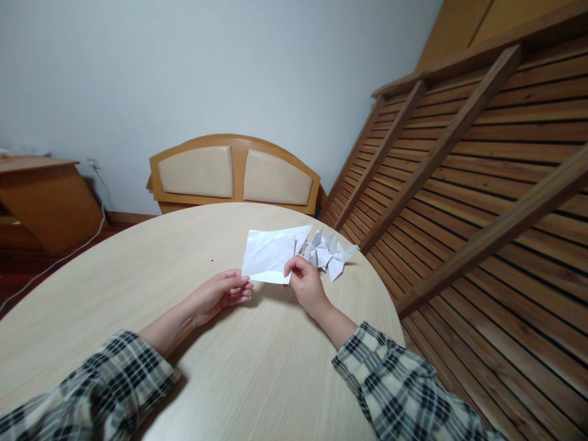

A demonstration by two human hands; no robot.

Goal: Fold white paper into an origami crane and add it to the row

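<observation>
A white sheet of paper [270, 252], creased and partly folded with a flap pointing to the upper right, is held up over the table. My left hand [225, 289] pinches its lower left corner between thumb and fingers. At its lower right edge, my right hand [307, 285] grips the paper with thumb and curled fingers. Just beyond the right hand lie several folded white paper cranes [325, 250], bunched together; the sheet hides part of them.
The round light-wood table [220, 361] fills the foreground. A headboard with beige panels [278, 176] stands behind it against the wall. A slatted wooden frame [441, 202] leans along the right side. At far left are a wooden desk [50, 199] and a white cable [59, 260].
</observation>
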